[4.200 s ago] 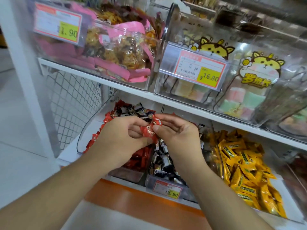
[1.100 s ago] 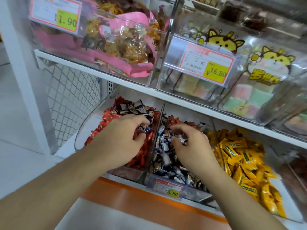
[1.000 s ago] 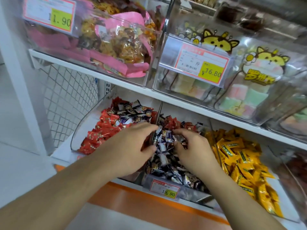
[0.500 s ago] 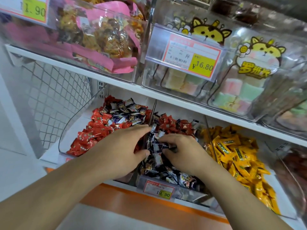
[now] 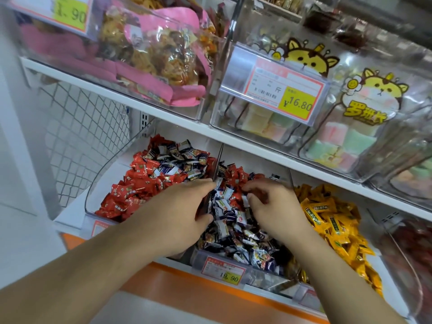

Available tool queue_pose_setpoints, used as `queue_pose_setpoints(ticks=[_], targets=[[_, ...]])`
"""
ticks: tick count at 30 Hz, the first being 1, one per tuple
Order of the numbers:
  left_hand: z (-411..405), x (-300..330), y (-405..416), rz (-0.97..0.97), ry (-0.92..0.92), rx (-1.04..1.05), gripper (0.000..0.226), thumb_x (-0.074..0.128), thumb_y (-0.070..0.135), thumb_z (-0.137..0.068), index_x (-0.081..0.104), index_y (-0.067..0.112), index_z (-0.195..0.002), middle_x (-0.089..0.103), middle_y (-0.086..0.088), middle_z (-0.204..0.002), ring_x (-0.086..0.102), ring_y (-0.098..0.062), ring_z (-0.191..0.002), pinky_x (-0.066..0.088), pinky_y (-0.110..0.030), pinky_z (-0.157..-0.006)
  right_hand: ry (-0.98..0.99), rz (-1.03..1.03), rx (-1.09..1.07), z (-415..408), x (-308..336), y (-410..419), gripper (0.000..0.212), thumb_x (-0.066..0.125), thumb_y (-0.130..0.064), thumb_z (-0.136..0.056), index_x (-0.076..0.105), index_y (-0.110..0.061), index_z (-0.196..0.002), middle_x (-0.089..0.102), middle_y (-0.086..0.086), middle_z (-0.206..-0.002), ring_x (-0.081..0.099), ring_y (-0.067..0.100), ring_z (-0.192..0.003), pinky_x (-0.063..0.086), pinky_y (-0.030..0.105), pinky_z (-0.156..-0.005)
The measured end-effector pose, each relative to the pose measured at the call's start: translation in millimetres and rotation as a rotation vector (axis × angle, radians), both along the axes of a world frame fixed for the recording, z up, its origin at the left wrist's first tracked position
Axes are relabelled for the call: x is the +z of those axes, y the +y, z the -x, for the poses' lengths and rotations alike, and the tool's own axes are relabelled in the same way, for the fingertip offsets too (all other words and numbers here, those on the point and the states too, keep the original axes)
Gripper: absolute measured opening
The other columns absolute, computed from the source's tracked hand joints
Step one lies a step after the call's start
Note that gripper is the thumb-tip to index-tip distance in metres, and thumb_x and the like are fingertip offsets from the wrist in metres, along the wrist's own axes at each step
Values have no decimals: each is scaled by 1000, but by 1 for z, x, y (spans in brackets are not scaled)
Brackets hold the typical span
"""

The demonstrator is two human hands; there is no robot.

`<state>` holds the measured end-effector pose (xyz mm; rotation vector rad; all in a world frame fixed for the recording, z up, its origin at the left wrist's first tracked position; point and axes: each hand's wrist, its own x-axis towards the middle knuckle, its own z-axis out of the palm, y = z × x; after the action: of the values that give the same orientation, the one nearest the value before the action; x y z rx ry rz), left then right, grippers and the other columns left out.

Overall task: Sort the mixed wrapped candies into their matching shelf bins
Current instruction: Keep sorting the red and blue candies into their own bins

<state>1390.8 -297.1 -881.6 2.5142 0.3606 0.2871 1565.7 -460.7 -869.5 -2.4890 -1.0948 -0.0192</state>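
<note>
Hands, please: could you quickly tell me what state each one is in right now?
Left hand: open, fingers straight, resting over the divider.
Right hand: fingers curled in the dark-wrapped candies; a grip cannot be told.

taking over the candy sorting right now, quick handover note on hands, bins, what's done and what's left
Left hand: flat, fingers straight, over the divider between the red bin and the middle bin.
Right hand: fingers curled into the middle bin; a grip isn't visible.
Done: unclear.
Left: dark-and-white candies sit at the back of the red bin, red candies at the back of the middle bin. Yellow bin looks unmixed.
</note>
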Motion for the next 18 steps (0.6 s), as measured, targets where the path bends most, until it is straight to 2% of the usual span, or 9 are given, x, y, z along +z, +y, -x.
queue_pose_setpoints(ticks=[2,6,9,11,13,16,18], targets=[[-1,0,-1,2,-7,5,71,59,42,-101,20,39,-160,21,24,-165,23,-2,-151,24,-25,-123,-12,-45,-44,-10,-3,12,31,65,-21,-99,67,-28,-129,66,-6,-130,60,10,-112,38,14,-88],[-3,0,-1,-2,-10,13,71,59,42,-101,21,39,-160,22,24,-165,24,-3,-151,26,-28,-124,136,31,-62,-29,-9,36,56,74,-21,-95,53,-34,-145,54,-7,-145,51,17,-132,38,22,-107],[-3,-1,0,8,-12,7,71,60,42,-100,21,39,-160,22,23,-165,24,-3,-151,27,-29,-123,166,144,-71,-41,-15,49,65,76,-20,-91,49,-38,-148,51,-8,-147,51,19,-132,41,24,-104],[-4,-2,0,2,-19,7,71,60,42,-100,21,38,-160,22,23,-165,23,-3,-152,27,-28,-124,171,151,-92,-46,-19,53,65,77,-21,-90,51,-40,-147,53,-9,-146,54,19,-130,45,24,-103],[-5,-2,0,-7,-25,5,72,60,41,-101,21,37,-161,21,23,-165,23,-3,-152,27,-28,-124,183,112,-112,-48,-23,53,61,78,-21,-89,57,-43,-142,60,-10,-142,62,17,-120,54,30,-102],[-4,-1,-1,-7,-30,2,71,60,40,-101,21,37,-161,22,22,-165,23,-3,-152,27,-28,-123,174,13,-118,-49,-29,50,45,74,-13,-91,70,-39,-128,69,-10,-127,70,13,-95,62,32,-83],[-4,-1,-1,-8,-30,2,71,59,40,-101,21,37,-161,22,22,-166,23,-3,-152,27,-28,-124,147,-16,-133,-50,-30,48,34,74,-13,-93,76,-33,-120,71,-9,-124,69,11,-94,61,31,-87]])
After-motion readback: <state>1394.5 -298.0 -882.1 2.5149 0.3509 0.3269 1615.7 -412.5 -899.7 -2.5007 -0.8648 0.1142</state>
